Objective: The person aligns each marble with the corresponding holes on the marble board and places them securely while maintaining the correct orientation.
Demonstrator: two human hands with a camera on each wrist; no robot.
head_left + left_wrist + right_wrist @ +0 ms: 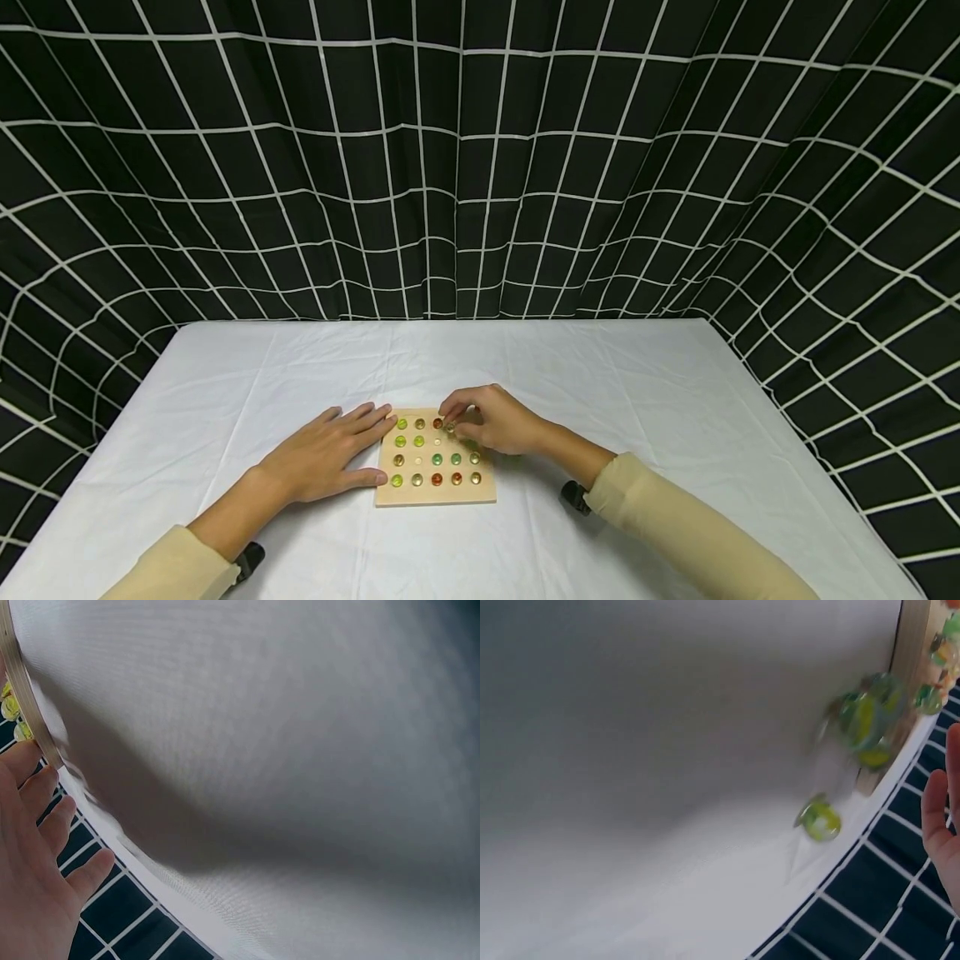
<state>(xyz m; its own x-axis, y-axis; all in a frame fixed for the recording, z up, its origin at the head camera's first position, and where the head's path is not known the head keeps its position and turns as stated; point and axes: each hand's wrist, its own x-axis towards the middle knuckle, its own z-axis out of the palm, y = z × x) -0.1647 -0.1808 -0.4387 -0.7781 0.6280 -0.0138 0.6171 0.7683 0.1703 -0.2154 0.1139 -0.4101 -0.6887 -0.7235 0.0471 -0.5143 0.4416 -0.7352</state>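
- The wooden board [420, 499] lay flat on the bench [645, 383], near the middle of its width and between the two hands.
- The left hand [322, 454] rested along the board's left side, its grip wide: the fingers were straight and spread, their tips at the far left part of the board, the thumb [365, 478] lying at the left edge nearer the person.
- The right hand [498, 421] was over the far right part of the board, its grip narrow, with thumb and forefinger pinching a marble [451, 428] at the far row; whether that marble sat in its hole could not be told.
- Just left of the pinched marble, a red marble [438, 423] stood in the far row, with an amber one and a yellow-green one further left.
- The nearest row held five: yellow-green, pale, two red and amber.
- Two bare holes showed, one in the second row from the far side and one in the third; the right hand hid part of the board.
- In the right wrist view, a yellow-green marble [823, 822] lay loose on the white cloth [667, 900], near a blurred cluster of marbles [868, 716] beside the board.
- Beige sleeves [675, 521] covered both forearms, and a black curtain [495, 167] with white grid lines hung behind the bench.
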